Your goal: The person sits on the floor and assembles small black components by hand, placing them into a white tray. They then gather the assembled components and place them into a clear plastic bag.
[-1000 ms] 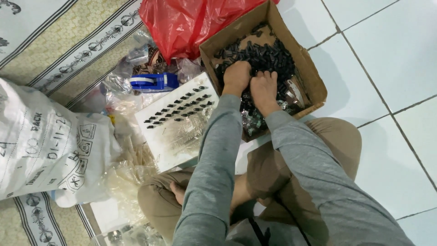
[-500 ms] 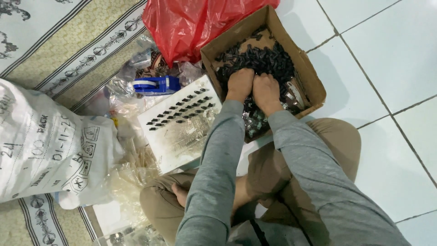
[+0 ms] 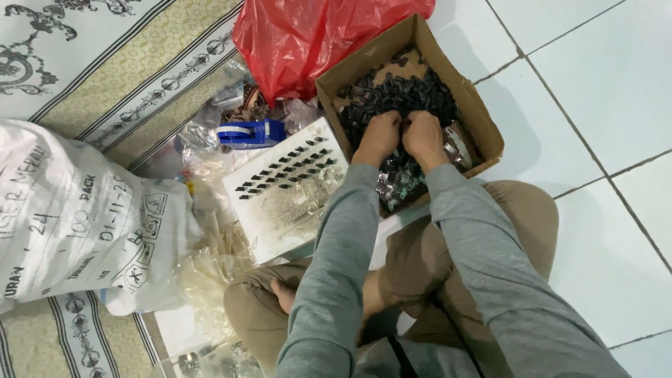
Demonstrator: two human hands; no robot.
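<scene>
We saw the left hand (image 3: 379, 137) and the right hand (image 3: 423, 134) side by side, fingers dug into the small black pieces (image 3: 399, 94) inside the cardboard box (image 3: 483, 115), probably gathering some; their grip was hidden. A white tray (image 3: 290, 203) lay left of the box.

Open brown cardboard box (image 3: 483, 119) on the white tile floor, upper middle, filled with small black parts. Crumpled red plastic bag (image 3: 308, 38) just behind it, touching its left wall. Big white woven sack (image 3: 77, 217) with dark printed markings lies at left on the patterned mat. Clear plastic bags (image 3: 210, 262) heaped beside the sack.
</scene>
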